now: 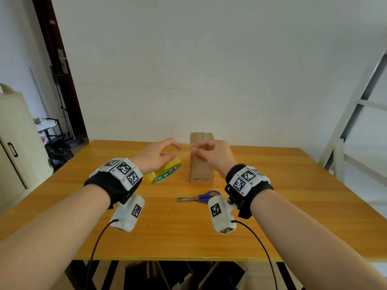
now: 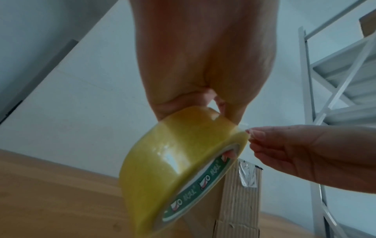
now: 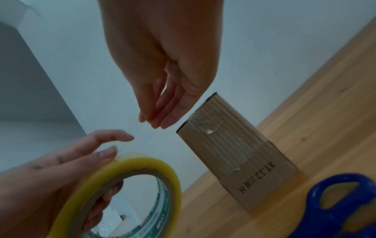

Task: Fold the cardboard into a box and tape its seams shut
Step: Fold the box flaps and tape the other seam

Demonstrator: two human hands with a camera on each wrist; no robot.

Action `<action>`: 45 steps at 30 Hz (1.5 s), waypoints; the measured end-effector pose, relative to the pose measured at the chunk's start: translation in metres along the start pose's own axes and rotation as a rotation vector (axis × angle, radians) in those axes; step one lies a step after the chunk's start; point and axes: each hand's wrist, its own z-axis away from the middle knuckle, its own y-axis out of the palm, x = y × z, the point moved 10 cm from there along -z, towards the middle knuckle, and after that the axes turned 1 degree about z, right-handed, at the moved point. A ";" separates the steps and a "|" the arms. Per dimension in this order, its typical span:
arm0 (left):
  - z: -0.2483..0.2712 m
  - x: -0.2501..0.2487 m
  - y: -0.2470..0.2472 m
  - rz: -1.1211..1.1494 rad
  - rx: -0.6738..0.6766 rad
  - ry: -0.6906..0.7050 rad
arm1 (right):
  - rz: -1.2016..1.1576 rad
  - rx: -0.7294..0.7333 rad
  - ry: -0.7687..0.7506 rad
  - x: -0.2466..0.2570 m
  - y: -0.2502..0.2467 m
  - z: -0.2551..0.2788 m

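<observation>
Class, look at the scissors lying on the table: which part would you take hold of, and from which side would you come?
Grip the scissors by the blue handle loops, coming from above on the right. They lie flat and shut on the table, blades pointing left, loops nearest the right hand, which pinches the tape end.

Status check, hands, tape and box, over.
Left hand grips tape roll. Right hand pinches the tape's free end. Box upright, partly taped. Scissors lying nearby, not obstructing.
</observation>
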 end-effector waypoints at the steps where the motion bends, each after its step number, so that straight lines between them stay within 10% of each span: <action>1: -0.001 -0.001 0.002 -0.023 0.009 0.004 | 0.043 0.005 -0.002 -0.001 0.000 0.000; 15: -0.012 -0.025 0.006 -0.181 0.016 0.066 | 0.320 0.137 0.072 0.000 0.007 -0.001; 28: -0.008 -0.034 0.001 -0.118 0.040 0.075 | 0.094 0.065 0.048 0.007 -0.016 -0.006; 39: -0.022 0.009 -0.006 0.173 0.013 -0.211 | 0.013 -0.047 0.129 -0.009 -0.038 -0.014; 45: -0.028 0.023 -0.017 -0.165 -0.034 -0.219 | -0.051 -0.097 0.203 -0.020 -0.059 -0.018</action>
